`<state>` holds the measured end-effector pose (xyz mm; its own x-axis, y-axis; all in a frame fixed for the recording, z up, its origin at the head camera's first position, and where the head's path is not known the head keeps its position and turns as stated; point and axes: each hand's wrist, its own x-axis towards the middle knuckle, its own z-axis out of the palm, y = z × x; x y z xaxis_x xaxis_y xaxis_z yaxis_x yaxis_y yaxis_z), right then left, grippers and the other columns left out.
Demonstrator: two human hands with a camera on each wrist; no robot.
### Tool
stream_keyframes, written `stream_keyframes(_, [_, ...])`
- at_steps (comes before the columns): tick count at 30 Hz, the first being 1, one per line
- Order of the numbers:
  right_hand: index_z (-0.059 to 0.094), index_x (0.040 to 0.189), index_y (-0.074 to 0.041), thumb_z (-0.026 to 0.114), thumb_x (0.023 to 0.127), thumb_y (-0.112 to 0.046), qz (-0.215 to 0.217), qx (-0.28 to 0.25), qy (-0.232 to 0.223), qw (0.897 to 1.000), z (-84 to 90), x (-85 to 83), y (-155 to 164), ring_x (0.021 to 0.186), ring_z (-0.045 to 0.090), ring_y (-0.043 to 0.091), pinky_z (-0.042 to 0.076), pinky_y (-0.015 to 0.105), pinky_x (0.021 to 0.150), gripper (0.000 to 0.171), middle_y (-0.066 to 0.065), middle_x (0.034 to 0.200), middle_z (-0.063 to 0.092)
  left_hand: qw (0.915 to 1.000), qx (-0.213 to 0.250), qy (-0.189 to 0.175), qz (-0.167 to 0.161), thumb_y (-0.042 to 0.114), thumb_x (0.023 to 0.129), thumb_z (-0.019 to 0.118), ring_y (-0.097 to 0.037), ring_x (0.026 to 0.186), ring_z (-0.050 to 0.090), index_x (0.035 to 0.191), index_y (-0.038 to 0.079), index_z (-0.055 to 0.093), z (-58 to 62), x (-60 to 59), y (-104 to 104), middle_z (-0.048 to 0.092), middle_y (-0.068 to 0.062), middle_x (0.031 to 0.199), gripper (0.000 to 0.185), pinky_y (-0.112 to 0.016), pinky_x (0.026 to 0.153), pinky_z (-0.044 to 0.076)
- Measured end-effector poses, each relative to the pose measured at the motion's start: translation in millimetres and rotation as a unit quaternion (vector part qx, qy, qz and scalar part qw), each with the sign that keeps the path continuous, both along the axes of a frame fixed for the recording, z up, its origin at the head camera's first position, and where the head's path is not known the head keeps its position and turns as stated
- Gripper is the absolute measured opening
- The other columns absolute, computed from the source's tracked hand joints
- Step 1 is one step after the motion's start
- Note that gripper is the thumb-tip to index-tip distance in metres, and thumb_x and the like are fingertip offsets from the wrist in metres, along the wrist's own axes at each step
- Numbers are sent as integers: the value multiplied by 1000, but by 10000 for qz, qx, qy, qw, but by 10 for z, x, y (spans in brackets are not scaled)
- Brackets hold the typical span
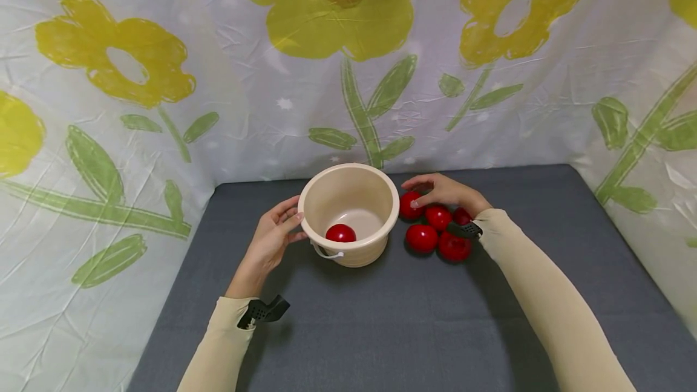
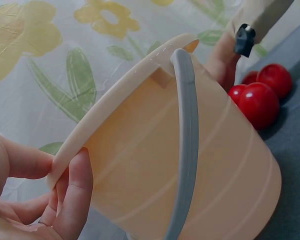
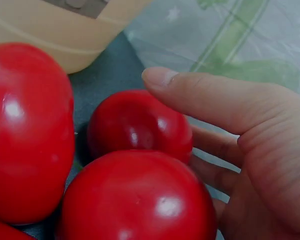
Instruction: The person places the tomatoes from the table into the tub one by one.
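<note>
A cream plastic bucket (image 1: 376, 195) with a grey handle (image 2: 185, 150) stands mid-table, and one red tomato (image 1: 340, 233) lies inside it. My left hand (image 1: 291, 222) pinches the bucket's near-left rim (image 2: 105, 107) between thumb and fingers (image 2: 76, 185). Several red tomatoes (image 1: 422, 238) lie in a cluster just right of the bucket. My right hand (image 1: 416, 195) reaches over them and curls round the one nearest the bucket (image 1: 409, 207). In the right wrist view the thumb (image 3: 200, 95) lies on that tomato (image 3: 135, 125) and the fingers wrap behind it.
The table has a dark grey cloth (image 1: 381, 331). A white sheet with yellow flowers (image 1: 337, 11) hangs close behind and on both sides. Black wrist-camera mounts (image 1: 264, 310) sit on both cream sleeves.
</note>
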<state>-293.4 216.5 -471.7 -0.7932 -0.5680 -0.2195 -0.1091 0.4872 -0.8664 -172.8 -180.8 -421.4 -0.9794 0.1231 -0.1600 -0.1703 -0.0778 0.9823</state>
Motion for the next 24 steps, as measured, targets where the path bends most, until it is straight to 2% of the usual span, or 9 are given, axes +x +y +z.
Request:
stream_keyframes(5, [58, 139, -14, 79, 84, -21, 29, 260, -8, 9997, -34, -6, -6, 136, 47, 31, 35, 53, 116, 59, 9, 144, 56, 10000, 19, 23, -10, 3, 98, 57, -6, 85, 64, 149, 2, 40, 1, 2, 0, 57, 2, 103, 54, -23, 67, 60])
stream_keyframes(8, [60, 137, -20, 79, 84, -22, 19, 394, -59, 9992, -44, -1, -18, 131, 50, 28, 41, 48, 111, 56, 7, 142, 58, 10000, 19, 38, -9, 3, 98, 57, -6, 85, 64, 148, 2, 40, 1, 4, 2, 56, 1, 103, 53, -23, 67, 60])
stream_keyframes(15, [61, 136, -21, 78, 84, -19, 16, 563, -164, 9983, -54, -4, -48, 116, 60, 24, 52, 32, 94, 54, 9, 137, 61, 10000, 36, 47, -11, 3, 98, 57, -6, 85, 63, 149, 2, 40, -4, 3, 3, 56, 0, 103, 53, -23, 67, 60])
stream_keyframes(24, [61, 135, -19, 79, 83, -20, 33, 560, -25, 9984, -53, -5, -44, 115, 61, 24, 52, 31, 94, 55, 10, 135, 63, 10000, 41, 24, -7, 3, 98, 57, -6, 86, 64, 149, 3, 40, -9, 0, -1, 57, 2, 104, 53, -23, 67, 60])
